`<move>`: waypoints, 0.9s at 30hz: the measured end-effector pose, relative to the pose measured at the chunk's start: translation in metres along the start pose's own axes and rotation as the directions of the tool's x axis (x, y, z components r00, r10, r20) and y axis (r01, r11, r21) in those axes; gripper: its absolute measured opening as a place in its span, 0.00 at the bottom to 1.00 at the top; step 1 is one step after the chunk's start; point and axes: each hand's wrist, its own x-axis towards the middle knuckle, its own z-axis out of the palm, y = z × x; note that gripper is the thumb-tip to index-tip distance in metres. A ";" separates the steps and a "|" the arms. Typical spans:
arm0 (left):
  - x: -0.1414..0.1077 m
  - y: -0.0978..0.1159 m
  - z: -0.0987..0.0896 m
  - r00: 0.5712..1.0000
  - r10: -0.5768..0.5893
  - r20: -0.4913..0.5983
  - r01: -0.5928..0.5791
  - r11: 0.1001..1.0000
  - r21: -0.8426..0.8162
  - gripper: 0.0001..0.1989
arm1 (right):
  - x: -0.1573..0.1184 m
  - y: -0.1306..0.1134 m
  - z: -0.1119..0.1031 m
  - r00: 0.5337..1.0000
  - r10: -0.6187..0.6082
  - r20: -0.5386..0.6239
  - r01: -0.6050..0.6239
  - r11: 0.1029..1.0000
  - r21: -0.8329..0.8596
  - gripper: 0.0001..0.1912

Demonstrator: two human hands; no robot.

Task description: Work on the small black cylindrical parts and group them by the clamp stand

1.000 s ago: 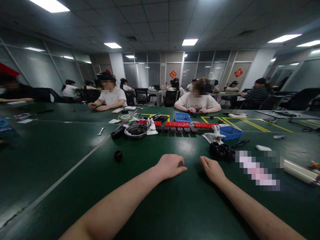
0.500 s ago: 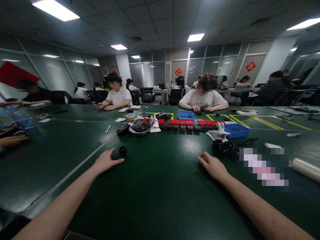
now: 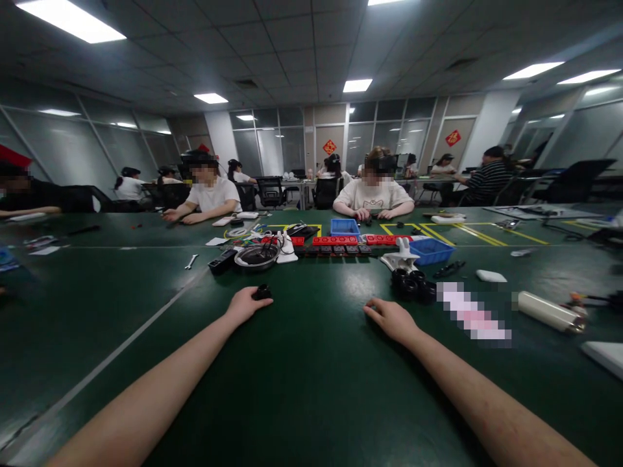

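My left hand (image 3: 246, 305) is closed around a small black round part (image 3: 263, 292) on the green table, its thumb along the near side. The fingers behind the part are mostly hidden. My right hand (image 3: 393, 319) rests on the table with loosely bent fingers and a small gap at the thumb. Nothing shows in it. Close beyond the right hand stands a cluster of several black round parts (image 3: 413, 285), similar in look to the held one, next to a white clamp-like stand (image 3: 401, 257).
Farther off lie a metal bowl (image 3: 256, 257), a wrench (image 3: 191, 262), a row of red blocks (image 3: 335, 240), a blue bin (image 3: 431, 250) and a smaller blue bin (image 3: 344, 227). A cream cylinder (image 3: 548, 312) lies at the right. Two people sit across the table.
My left hand has moved right and closed on the black round part, which it was beside before. My right hand stays in much the same pose. The whole view has turned to the right.
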 end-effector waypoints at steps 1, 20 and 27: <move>0.004 0.019 0.011 0.997 0.071 0.001 -0.071 0.997 -0.005 0.24 | 0.000 0.000 0.000 1.000 0.001 -0.007 -0.001 1.000 -0.006 0.19; 0.006 0.143 0.088 0.816 0.574 0.068 -0.514 0.774 -0.371 0.33 | 0.011 0.003 0.008 0.989 -0.085 -0.120 0.115 0.955 0.272 0.20; 0.014 0.143 0.090 0.786 0.615 0.060 -0.519 0.710 -0.475 0.21 | 0.034 -0.009 0.013 0.962 -0.272 0.000 0.242 0.857 0.455 0.25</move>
